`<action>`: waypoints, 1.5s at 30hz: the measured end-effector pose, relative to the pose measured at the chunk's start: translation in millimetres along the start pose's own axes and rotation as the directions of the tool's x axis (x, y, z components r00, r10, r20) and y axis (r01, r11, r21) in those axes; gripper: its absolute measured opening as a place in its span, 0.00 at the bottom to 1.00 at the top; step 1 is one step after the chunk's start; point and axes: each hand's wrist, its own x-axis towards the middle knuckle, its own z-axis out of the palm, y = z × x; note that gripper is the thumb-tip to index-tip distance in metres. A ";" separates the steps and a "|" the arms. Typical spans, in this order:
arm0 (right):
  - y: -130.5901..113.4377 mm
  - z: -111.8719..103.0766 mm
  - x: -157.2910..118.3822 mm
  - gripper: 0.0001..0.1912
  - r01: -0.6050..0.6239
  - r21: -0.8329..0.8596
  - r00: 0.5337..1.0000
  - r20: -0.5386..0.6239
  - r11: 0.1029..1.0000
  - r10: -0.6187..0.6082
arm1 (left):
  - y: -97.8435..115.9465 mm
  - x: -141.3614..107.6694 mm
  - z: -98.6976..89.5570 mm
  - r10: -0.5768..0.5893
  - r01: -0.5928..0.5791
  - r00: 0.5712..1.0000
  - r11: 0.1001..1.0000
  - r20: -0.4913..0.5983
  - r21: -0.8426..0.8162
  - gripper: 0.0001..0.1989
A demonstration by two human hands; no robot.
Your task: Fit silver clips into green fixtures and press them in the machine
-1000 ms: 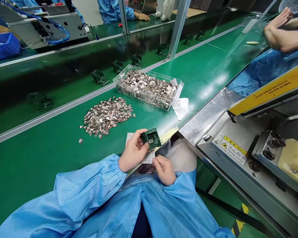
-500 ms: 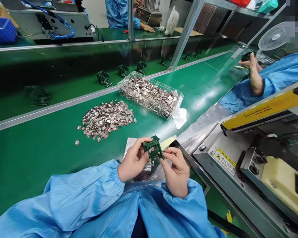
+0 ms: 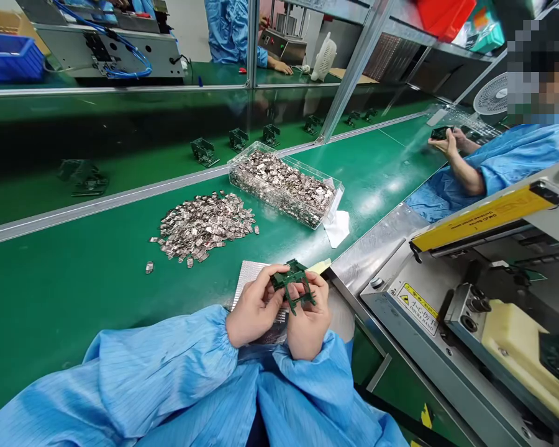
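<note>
Between my hands is a dark green plastic frame-like part [image 3: 292, 279] with open gaps and thin legs. My left hand [image 3: 255, 309] pinches its left side between thumb and fingers. On the right, my right hand [image 3: 310, 320] grips the part from below and the side, its fingertips partly hidden by it. Under my hands lies a silvery ribbed sheet [image 3: 248, 280], mostly covered by them. A pale yellow strip [image 3: 320, 266] sticks out behind the part. Farther off, small metal pieces [image 3: 205, 226] lie in a loose pile on the green table.
A clear box [image 3: 284, 186] full of the same metal pieces stands behind the pile, a white paper scrap [image 3: 338, 230] at its corner. Several green parts [image 3: 202, 152] line the far strip. At right stands a machine [image 3: 414, 310]; beyond it a co-worker's hands [image 3: 447, 143] hold a dark part.
My right hand has moved left and closer in around the green part, which has turned in my hands. The view has shifted slightly. The co-worker's hands have moved left.
</note>
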 end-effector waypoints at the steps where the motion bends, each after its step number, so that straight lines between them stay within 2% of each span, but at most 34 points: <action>1: 1.5 2.4 -0.9 0.10 -0.014 0.022 1.000 -0.001 1.000 0.014 | -0.3 -0.4 0.4 -0.003 0.003 1.000 1.000 -0.013 0.000 0.15; 6: 9.3 10.6 -3.2 0.11 -0.150 0.282 0.989 0.051 0.948 0.141 | -3.1 -4.2 2.0 0.007 -0.008 1.000 0.998 -0.027 -0.064 0.15; 9: 7.0 3.1 0.0 0.15 -0.194 0.385 0.979 0.127 0.902 0.157 | -1.3 -5.9 0.4 0.003 -0.004 1.000 0.995 -0.006 -0.096 0.15; 12: -1.9 -23.7 9.0 0.27 -0.114 0.305 0.955 0.295 0.946 0.021 | 8.9 -6.2 -3.4 -0.052 0.055 0.998 0.993 0.029 -0.108 0.17; 15: -14.2 -66.3 18.8 0.38 0.087 0.172 0.859 0.486 0.981 -0.161 | 31.6 -5.6 -3.3 -0.105 0.115 0.979 0.992 0.176 -0.048 0.17; 17: -23.4 -98.4 22.1 0.39 0.207 0.130 0.806 0.539 0.970 -0.245 | 52.0 -1.7 1.2 -0.116 0.104 0.927 0.993 0.356 0.053 0.16; 18: -27.8 -115.2 22.4 0.38 0.249 0.132 0.799 0.532 0.959 -0.281 | 62.4 2.7 5.1 -0.119 0.085 0.877 0.992 0.465 0.094 0.17; 20: -35.4 -151.4 19.4 0.35 0.299 0.149 0.819 0.467 0.942 -0.334 | 81.7 18.4 17.7 -0.112 0.033 0.723 0.991 0.682 0.128 0.23; 22: -40.8 -192.2 11.1 0.33 0.323 0.136 0.873 0.340 0.936 -0.351 | 97.7 42.1 41.8 -0.050 -0.050 0.557 0.994 0.829 0.094 0.33; 23: -42.7 -214.3 5.1 0.32 0.325 0.101 0.910 0.236 0.940 -0.340 | 104.5 55.1 59.5 0.009 -0.116 0.510 0.992 0.860 0.059 0.36; 24: -44.0 -236.8 -1.4 0.31 0.318 0.049 0.944 0.079 0.947 -0.321 | 110.5 67.9 81.3 0.083 -0.202 0.488 0.979 0.869 0.019 0.38; 25: -44.6 -259.3 -7.8 0.31 0.299 -0.010 0.948 -0.114 0.954 -0.298 | 115.6 79.6 106.6 0.170 -0.297 0.477 0.954 0.862 -0.023 0.38; 26: -44.5 -281.2 -13.1 0.30 0.276 -0.055 0.905 -0.320 0.960 -0.279 | 119.7 90.0 134.7 0.254 -0.388 0.469 0.920 0.846 -0.061 0.38; 27: -43.9 -301.6 -16.8 0.29 0.275 -0.085 0.815 -0.508 0.958 -0.279 | 122.7 98.7 164.4 0.319 -0.463 0.456 0.882 0.831 -0.085 0.38; 28: -42.9 -320.1 -18.4 0.29 0.281 -0.107 0.727 -0.625 0.954 -0.284 | 124.8 105.7 194.3 0.361 -0.511 0.448 0.854 0.818 -0.098 0.40; 29: -41.7 -336.2 -18.0 0.29 0.279 -0.126 0.641 -0.713 0.952 -0.283 | 126.1 111.1 223.3 0.371 -0.527 0.458 0.845 0.808 -0.089 0.42; 30: -40.6 -349.7 -15.9 0.29 0.266 -0.148 0.580 -0.765 0.952 -0.281 | 126.9 115.1 249.9 0.355 -0.516 0.483 0.854 0.800 -0.067 0.43; 32: -39.1 -368.8 -7.4 0.31 0.198 -0.202 0.528 -0.803 0.959 -0.278 | 128.0 119.6 291.6 0.282 -0.441 0.541 0.897 0.792 -0.019 0.43; 33: -38.9 -374.7 -1.5 0.32 0.161 -0.231 0.537 -0.796 0.960 -0.281 | 128.5 120.9 305.2 0.242 -0.387 0.563 0.922 0.790 -0.007 0.42; 34: -39.2 -378.8 5.1 0.33 0.135 -0.260 0.572 -0.767 0.956 -0.290 | 129.0 121.9 313.4 0.214 -0.329 0.583 0.944 0.784 -0.012 0.42; 36: -41.3 -382.5 20.8 0.35 0.120 -0.310 0.673 -0.673 0.943 -0.307 | 129.8 124.1 313.0 0.203 -0.222 0.631 0.972 0.749 -0.077 0.42; 38: -45.3 -382.8 38.5 0.37 0.092 -0.364 0.784 -0.547 0.927 -0.292 | 129.6 127.0 291.8 0.224 -0.144 0.679 0.975 0.700 -0.172 0.43; 40: -50.1 -381.9 56.1 0.38 0.050 -0.454 0.881 -0.400 0.890 -0.254 | 126.6 129.0 254.6 0.217 -0.096 0.688 0.973 0.692 -0.210 0.39; 42: -54.0 -380.6 71.0 0.36 0.030 -0.559 0.950 -0.242 0.829 -0.198 | 118.4 128.6 209.4 0.171 -0.073 0.668 0.984 0.724 -0.165 0.32; 45: -55.6 -376.4 85.8 0.33 0.047 -0.646 0.986 -0.091 0.762 -0.138 | 94.3 121.3 148.3 0.079 -0.075 0.641 0.996 0.763 -0.040 0.26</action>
